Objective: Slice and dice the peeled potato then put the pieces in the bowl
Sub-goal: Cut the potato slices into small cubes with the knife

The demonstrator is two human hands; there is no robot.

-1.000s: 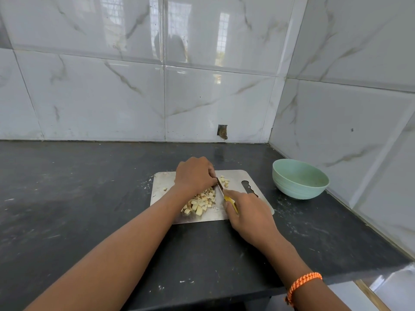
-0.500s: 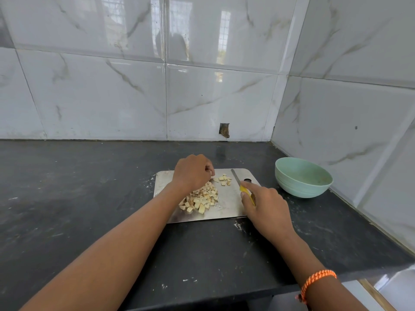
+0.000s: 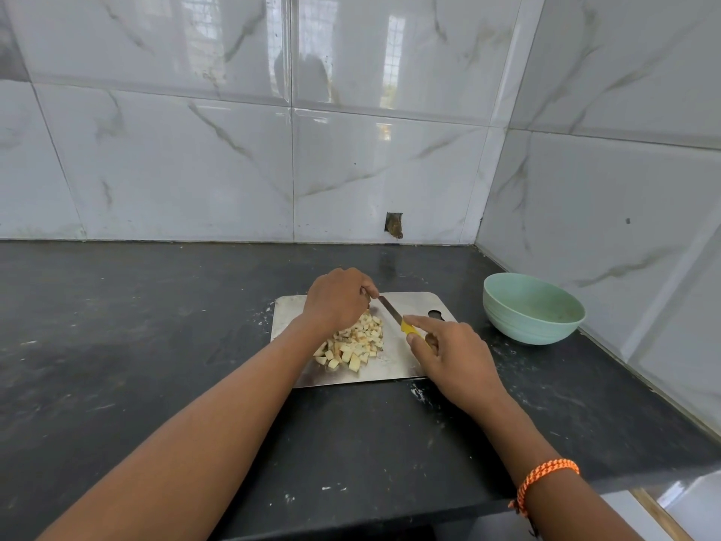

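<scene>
Right hand point(image 3: 454, 355) gripping knife point(image 3: 394, 313)

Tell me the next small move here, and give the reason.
Probably sweep the potato pieces toward the bowl: they sit diced in a heap on the cutting board, the bowl looks empty, and the right hand holds the knife.

Diced potato point(image 3: 353, 343) beside knife point(image 3: 391, 311) on board point(image 3: 394, 365)

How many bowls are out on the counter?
1. A pale green bowl stands on the dark counter by the right wall, right of the metal cutting board. It looks empty.
</scene>
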